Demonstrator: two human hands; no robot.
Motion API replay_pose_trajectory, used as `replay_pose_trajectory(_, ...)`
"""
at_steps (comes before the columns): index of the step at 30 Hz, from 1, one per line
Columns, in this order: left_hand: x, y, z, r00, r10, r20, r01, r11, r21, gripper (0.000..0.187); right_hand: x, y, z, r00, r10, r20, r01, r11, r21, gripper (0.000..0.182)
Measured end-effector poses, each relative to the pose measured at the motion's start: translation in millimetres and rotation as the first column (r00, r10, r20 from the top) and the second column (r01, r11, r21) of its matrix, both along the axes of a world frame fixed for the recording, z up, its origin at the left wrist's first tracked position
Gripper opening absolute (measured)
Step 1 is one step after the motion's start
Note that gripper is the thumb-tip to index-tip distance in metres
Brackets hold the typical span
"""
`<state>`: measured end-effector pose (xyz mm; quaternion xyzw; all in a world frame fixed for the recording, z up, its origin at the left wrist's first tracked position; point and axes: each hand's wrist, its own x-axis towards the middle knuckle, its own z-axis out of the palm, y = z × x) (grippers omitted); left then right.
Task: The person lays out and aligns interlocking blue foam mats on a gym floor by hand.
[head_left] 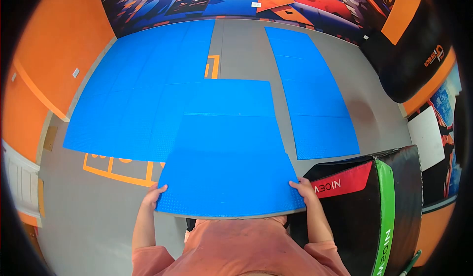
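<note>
A blue foam floor mat [229,182] with a studded surface is held out flat in front of my waist. My left hand [156,193] grips its left edge near the close corner, thumb on top. On the opposite edge my right hand [303,187] has the same hold, its fingers hidden underneath. Beyond the held mat, and overlapped by it in this view, a blue mat [231,96] lies on the floor. Joined blue mats [133,89] cover the floor at the left, and a separate strip of blue mats [315,94] lies at the right.
A black padded block [354,217] with red and green bands stands close by my right arm. Grey floor [241,49] with orange markings shows between the mats. Orange walls [54,44] and a patterned wall [226,0] bound the room.
</note>
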<state>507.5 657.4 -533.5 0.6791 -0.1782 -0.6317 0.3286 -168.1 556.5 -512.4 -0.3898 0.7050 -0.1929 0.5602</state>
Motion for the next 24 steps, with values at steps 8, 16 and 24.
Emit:
replay_pose_trajectory(8,-1,-9,52,0.987,0.161,-0.01,-0.144,0.85,-0.507,0.052,17,7,69,0.922,-0.169,0.347,0.309,0.863,-0.4,0.067)
replay_pose_trajectory(16,19,-2,74,0.896,0.275,0.349,-0.05,0.843,-0.536,0.047,14,3,111,0.65,-0.131,0.748,0.454,0.857,-0.245,0.049)
replay_pose_trajectory(24,-3,8,112,0.782,0.353,0.514,0.16,0.683,-0.713,0.037,-69,-42,38,0.541,0.299,0.786,0.181,0.871,-0.456,0.04)
